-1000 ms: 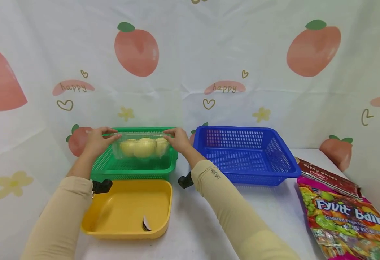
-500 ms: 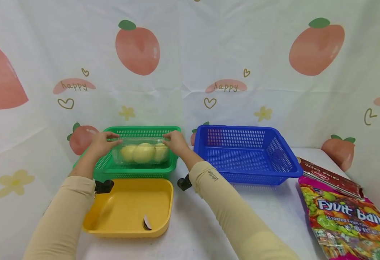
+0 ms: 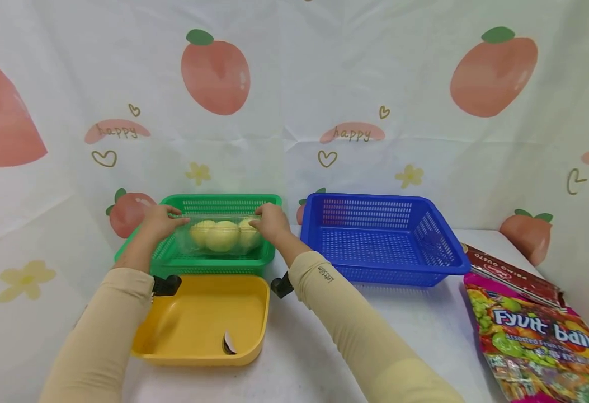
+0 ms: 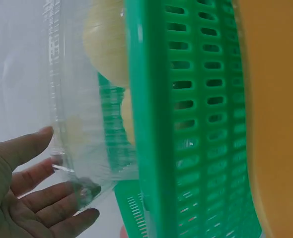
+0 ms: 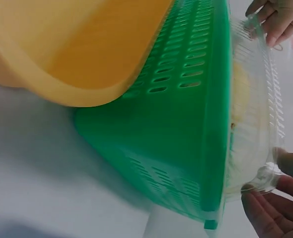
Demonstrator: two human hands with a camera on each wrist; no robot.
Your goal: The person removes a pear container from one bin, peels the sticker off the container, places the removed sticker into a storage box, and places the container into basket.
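Note:
Both hands hold a clear plastic container by its two ends, low inside the green basket. Pale yellow round fruits show through its wall; their exact kind is unclear. My left hand pinches the left corner, thumb on the rim and fingertips against the end in the left wrist view. At the opposite end, my right hand pinches the other corner, with thumb and fingers around it in the right wrist view. Whether the container's bottom touches the basket floor is hidden.
A yellow basin with a small dark-and-white piece inside stands before the green basket. To the right is a blue basket. Further right lie a dark red packet and a colourful candy bag.
The container has come down into the green basket, with both hands lowering along with it. Their hold on its ends stays the same, and the head view has shifted slightly.

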